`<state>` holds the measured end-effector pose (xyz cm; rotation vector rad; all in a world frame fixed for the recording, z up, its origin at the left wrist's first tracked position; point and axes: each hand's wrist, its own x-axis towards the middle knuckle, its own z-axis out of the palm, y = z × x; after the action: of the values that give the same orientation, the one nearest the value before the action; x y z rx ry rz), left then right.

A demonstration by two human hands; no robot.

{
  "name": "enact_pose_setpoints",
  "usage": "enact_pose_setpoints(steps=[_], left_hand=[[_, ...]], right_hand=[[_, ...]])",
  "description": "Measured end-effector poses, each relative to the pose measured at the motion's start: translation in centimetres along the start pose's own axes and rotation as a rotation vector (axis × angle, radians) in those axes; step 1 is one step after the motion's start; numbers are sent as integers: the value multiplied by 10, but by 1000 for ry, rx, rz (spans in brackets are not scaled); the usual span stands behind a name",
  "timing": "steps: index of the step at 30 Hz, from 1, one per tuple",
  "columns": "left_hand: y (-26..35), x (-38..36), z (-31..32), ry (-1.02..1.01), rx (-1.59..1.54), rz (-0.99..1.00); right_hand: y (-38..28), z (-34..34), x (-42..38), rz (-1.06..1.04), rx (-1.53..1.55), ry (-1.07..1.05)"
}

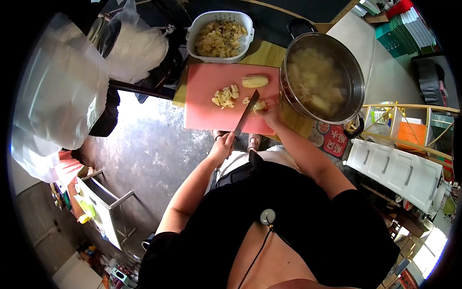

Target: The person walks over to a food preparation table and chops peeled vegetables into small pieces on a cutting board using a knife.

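My left hand [222, 147] is closed around the handle of a knife [246, 114], whose long blade slants up across a pink cutting board [202, 79]. To the right of the blade, my right hand [271, 115] is closed on a pale yellow vegetable piece [260, 105] resting on the board. A small pile of cut chunks [225, 96] lies left of the blade. Farther back on the board is a larger, uncut pale vegetable piece [255, 81]. The exact kind of vegetable cannot be made out.
Behind the board stands a white basin [191, 36] of cut pieces. At right, a large metal pot [360, 77] holds pale pieces in cloudy liquid. Plastic bags [62, 86] hang at left, near a small white table [108, 224]. A white drawer unit [394, 168] is at far right.
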<state>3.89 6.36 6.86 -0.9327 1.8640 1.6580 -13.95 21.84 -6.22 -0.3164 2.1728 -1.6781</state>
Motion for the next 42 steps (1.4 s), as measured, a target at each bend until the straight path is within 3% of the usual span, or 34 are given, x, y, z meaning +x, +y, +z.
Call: enact_pose_setpoints(steps=[4,5,7,10,12,15,19,20,22,25,28,34,35,37,40,42], left_hand=[[-10,8,2,139,346,189],[-15,8,7,268,499,334],[-1,-5,12,247,495,263],[2,-6,14,248,541,232],[5,-9,14,253,503,245],[20,-17,5,87,155,-54],[-3,-10,9,227,448,166],[-13,-6,11,254,449,235],[-2,-11,19,274,573,134],[-9,-2,20,326,455,199],[-10,-11,6,320,347,178],[-20,-8,-13,36,-108,59],[-20,-7,-13,-6,-136,46],[-17,-9,-10,-5,-164,52],[-10,-19,-10,-2,-229,64],[-9,-26,-16,-17,-303,72]], right_hand=[[9,4,1,-92,-283,49],[14,4,1,-47,-213,37],[8,3,0,40,-74,14],[-2,8,-5,-47,136,61],[5,11,-3,-88,-150,97],[-15,8,-3,-181,-415,111],[-42,6,-13,-96,-370,24],[-23,11,-8,-48,-346,34],[13,21,-5,61,-304,59],[-25,21,-18,141,-364,209],[-12,10,-17,263,408,-60],[-19,-13,-17,184,316,-93],[-20,-13,-15,71,195,-68],[-36,-12,-15,-152,-50,-20],[-22,2,0,-270,-333,30],[-28,-1,8,-187,-343,30]])
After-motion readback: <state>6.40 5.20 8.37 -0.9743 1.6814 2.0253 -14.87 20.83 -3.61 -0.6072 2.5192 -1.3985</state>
